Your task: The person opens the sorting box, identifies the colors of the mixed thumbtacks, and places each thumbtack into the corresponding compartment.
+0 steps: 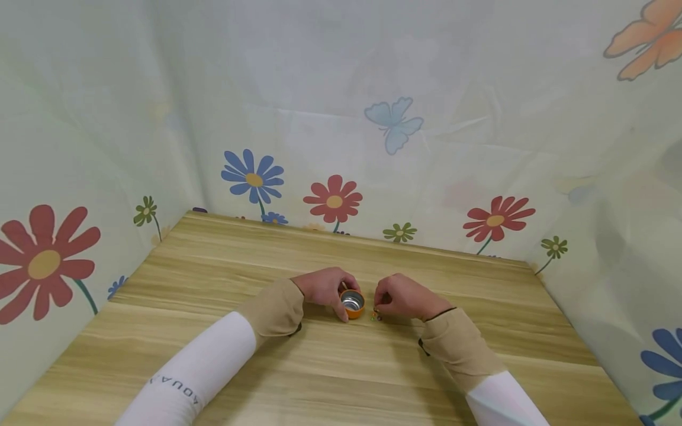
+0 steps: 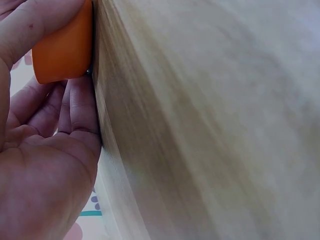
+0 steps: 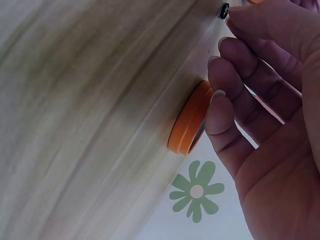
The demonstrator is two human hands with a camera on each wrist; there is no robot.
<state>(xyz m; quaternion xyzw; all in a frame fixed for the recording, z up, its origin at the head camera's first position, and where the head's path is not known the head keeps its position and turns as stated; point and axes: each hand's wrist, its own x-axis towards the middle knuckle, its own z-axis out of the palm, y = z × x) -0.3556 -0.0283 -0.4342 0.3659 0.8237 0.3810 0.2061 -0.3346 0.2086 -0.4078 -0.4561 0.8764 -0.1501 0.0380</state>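
My left hand (image 1: 327,288) grips a small orange cup (image 1: 358,315) with a shiny silver inside, thumb on the near side and fingers round the far side. In the left wrist view the orange cup (image 2: 65,50) stands on the table between thumb and fingers. Just right of it, my right hand (image 1: 407,296) pinches a tiny dark ring (image 3: 224,11) between thumb and index fingertips, its other fingers loosely bent. Below those fingertips lie a few tiny coloured pieces (image 1: 376,318), too small to make out. A low orange round piece (image 3: 189,122), like a lid, lies beyond the right hand, hidden in the head view.
Both hands work over the middle of a wood-grain table (image 1: 341,373). A pale curtain (image 1: 298,89) printed with flowers and butterflies stands behind the table and along both sides.
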